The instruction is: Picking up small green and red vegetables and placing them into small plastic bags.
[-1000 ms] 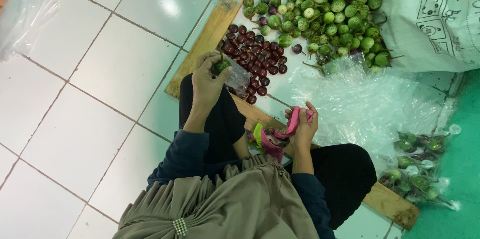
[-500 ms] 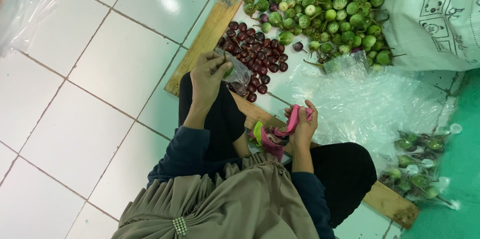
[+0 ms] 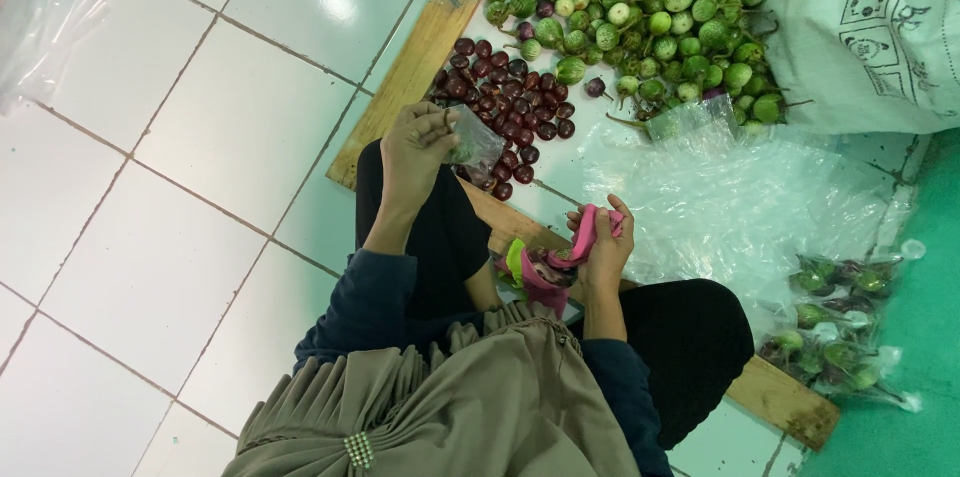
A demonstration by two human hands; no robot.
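Dark blue sleeves, black trousers, seemingly a pleated khaki headscarf.

Floor tiles white, glossy, dark grout lines. Wooden board pale tan. Small round eggplants dark purple-maroon; bigger pile green with pale striping. Tool in right hand pink. Sleeves navy, trousers black, pleated cloth taupe. Mat green.

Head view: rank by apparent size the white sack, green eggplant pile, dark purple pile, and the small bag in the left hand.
1. white sack
2. green eggplant pile
3. dark purple pile
4. small clear bag in the left hand

The sack is cut off by the frame.
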